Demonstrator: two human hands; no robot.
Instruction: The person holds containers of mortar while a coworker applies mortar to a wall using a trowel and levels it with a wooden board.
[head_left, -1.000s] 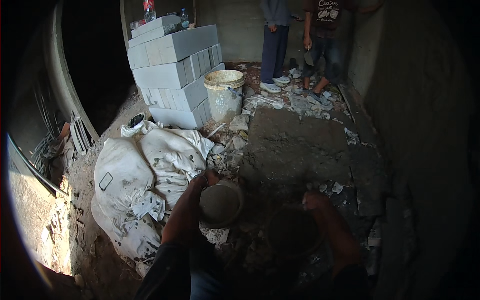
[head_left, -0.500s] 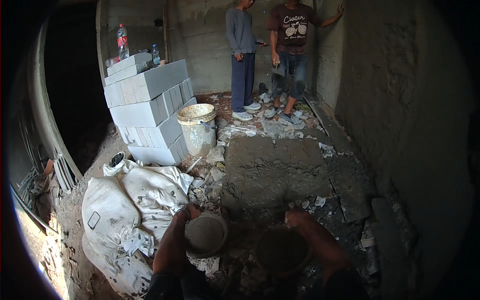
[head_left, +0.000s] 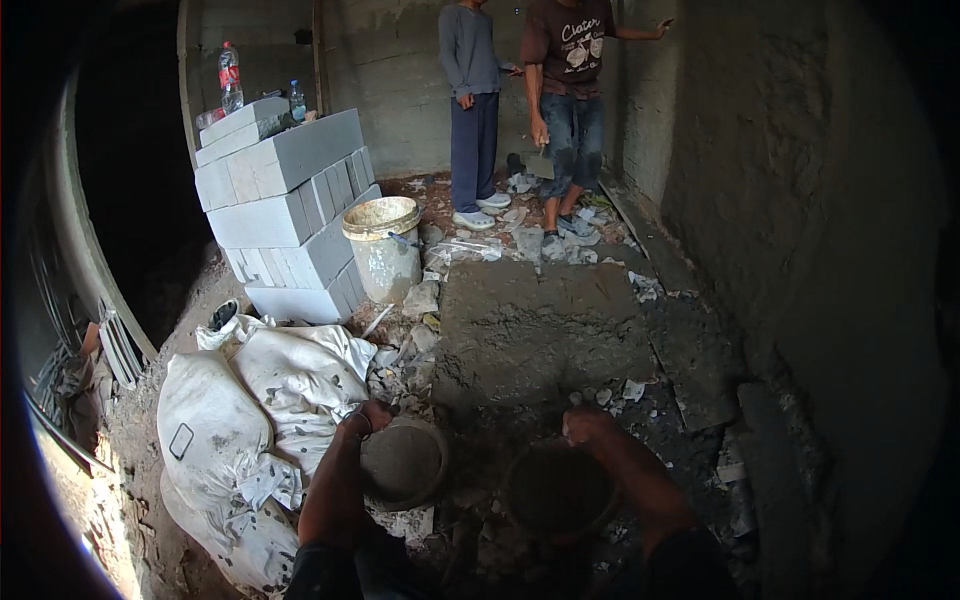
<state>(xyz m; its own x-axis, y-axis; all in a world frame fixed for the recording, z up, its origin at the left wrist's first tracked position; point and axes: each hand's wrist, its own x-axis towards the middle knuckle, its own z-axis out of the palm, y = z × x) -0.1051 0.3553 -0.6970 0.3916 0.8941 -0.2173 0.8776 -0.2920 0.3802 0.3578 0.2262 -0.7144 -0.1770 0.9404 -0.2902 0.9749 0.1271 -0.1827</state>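
My left hand point(head_left: 374, 416) is closed at the upper left rim of a round bucket point(head_left: 441, 480) filled nearly to the top with grey mortar point(head_left: 402, 461). To its right stands a second bucket point(head_left: 512, 512), dark and shadowed, with dark contents point(head_left: 562, 490). My right hand point(head_left: 586, 426) is curled into a grip at that bucket's far edge; whether it has the rim or a handle is hard to make out. Both forearms reach in from the lower edge. Beyond the buckets lies a flat board or slab point(head_left: 545, 320) coated with wet grey mortar.
White sacks point(head_left: 215, 420) lie at the left. Behind them stand stacked pale blocks point(head_left: 275, 215) with bottles on top and a splattered bucket point(head_left: 385, 265). Rubble point(head_left: 415, 340) covers the ground. Two people stand at the back, one holding a trowel point(head_left: 540, 165). A plastered wall point(head_left: 760, 200) runs along the right.
The view has shifted slightly right and down. The person with the trowel has shifted their stance and lowered the trowel. My hands stay at the two buckets.
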